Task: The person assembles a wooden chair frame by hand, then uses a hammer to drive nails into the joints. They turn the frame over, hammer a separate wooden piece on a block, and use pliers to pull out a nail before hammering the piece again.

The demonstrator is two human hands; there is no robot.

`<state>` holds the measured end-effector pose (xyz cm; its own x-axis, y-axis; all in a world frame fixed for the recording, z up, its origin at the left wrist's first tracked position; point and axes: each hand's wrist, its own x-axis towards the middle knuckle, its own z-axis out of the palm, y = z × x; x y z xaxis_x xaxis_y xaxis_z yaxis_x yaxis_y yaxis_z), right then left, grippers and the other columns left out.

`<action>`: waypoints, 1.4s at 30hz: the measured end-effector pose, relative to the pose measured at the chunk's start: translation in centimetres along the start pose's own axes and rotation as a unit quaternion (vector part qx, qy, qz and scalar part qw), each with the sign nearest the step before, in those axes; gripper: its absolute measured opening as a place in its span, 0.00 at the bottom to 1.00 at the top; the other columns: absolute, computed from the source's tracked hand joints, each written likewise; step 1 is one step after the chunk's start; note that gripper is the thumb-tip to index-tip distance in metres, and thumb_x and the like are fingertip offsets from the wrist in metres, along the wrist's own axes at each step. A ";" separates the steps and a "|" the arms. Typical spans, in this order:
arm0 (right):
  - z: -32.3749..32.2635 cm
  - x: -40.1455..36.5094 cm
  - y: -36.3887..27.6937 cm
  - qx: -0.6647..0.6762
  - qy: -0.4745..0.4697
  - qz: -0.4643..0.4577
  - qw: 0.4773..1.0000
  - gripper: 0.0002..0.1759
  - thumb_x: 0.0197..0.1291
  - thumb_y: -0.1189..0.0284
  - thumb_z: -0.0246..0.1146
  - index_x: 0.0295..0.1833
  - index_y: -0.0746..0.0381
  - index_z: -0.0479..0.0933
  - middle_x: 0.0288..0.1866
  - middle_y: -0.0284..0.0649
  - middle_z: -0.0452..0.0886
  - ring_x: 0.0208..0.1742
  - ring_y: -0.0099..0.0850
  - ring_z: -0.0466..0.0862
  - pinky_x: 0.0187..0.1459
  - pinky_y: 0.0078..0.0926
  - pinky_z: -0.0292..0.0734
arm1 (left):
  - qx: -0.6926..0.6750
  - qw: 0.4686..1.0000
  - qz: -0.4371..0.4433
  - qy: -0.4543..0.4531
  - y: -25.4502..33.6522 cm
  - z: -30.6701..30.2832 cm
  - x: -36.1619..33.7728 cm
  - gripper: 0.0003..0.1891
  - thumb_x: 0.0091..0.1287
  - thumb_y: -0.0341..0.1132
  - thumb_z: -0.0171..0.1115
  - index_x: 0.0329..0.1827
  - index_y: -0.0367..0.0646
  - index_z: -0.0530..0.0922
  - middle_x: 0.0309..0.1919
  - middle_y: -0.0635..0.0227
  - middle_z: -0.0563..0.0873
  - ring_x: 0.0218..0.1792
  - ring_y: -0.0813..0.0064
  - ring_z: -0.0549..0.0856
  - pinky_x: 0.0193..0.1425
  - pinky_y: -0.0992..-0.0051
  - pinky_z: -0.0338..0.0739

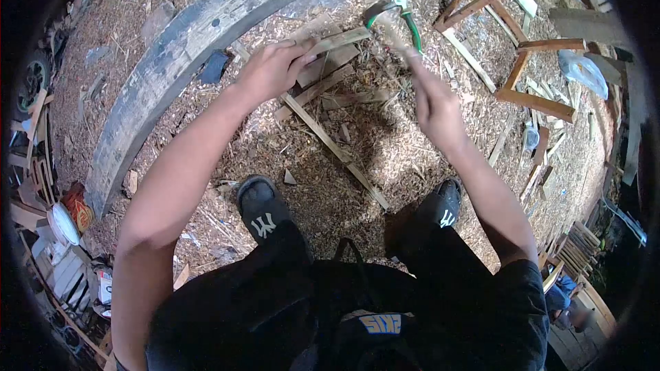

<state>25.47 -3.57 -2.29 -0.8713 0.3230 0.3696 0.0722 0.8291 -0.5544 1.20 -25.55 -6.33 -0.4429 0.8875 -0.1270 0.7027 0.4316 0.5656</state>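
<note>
My left hand (278, 65) is closed on a short wooden strip (340, 40), held above some wood pieces on the ground. My right hand (436, 106) is wrapped round the handle of a hammer (379, 9), whose head is up near the strip's far end; the handle is partly blurred. Green-handled pliers (411, 26) lie on the ground just beyond the hammer. Below my left hand, a long thin wooden stick (330, 143) runs diagonally across the wood chips.
A long curved-looking beam (165, 82) runs from lower left to the top. Wooden frames (540, 103) stand at the upper right, beside a plastic bag (582, 74). My sandalled feet (265, 209) are below. Another person (560, 295) is at the lower right.
</note>
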 end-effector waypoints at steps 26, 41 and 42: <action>0.2 -4.3 1.6 -0.025 -0.124 0.217 0.968 0.24 0.77 0.72 0.58 0.75 0.62 0.69 0.35 0.53 0.88 0.25 0.46 0.87 0.31 0.47 0.86 | -0.139 0.987 -0.045 -0.072 -4.1 -1.5 0.7 0.22 0.87 0.44 0.47 0.71 0.42 0.80 0.34 0.57 0.87 0.35 0.70 0.85 0.49 0.63 0.81; 9.8 8.7 9.0 -0.262 0.051 0.220 0.938 0.13 0.62 0.74 0.67 0.47 0.74 0.83 0.46 0.65 0.85 0.49 0.62 0.86 0.61 0.46 0.81 | -0.221 0.971 -0.077 -0.051 -3.7 -2.9 -0.1 0.23 0.88 0.48 0.46 0.39 0.39 0.73 0.20 0.73 0.75 0.23 0.80 0.75 0.32 0.70 0.75; 9.8 9.1 9.0 -0.260 0.051 0.219 0.939 0.13 0.62 0.74 0.67 0.47 0.74 0.83 0.46 0.65 0.85 0.49 0.62 0.86 0.61 0.46 0.81 | -0.229 0.970 -0.067 -0.044 -3.5 -3.0 -0.3 0.22 0.88 0.48 0.45 0.40 0.39 0.74 0.20 0.73 0.75 0.22 0.80 0.75 0.31 0.70 0.74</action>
<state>13.39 2.37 -11.22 -0.6539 0.7046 0.2754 0.6629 0.7091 -0.2403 -2.85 -27.79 -5.85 -0.4488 0.8480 -0.2820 0.3126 0.4446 0.8394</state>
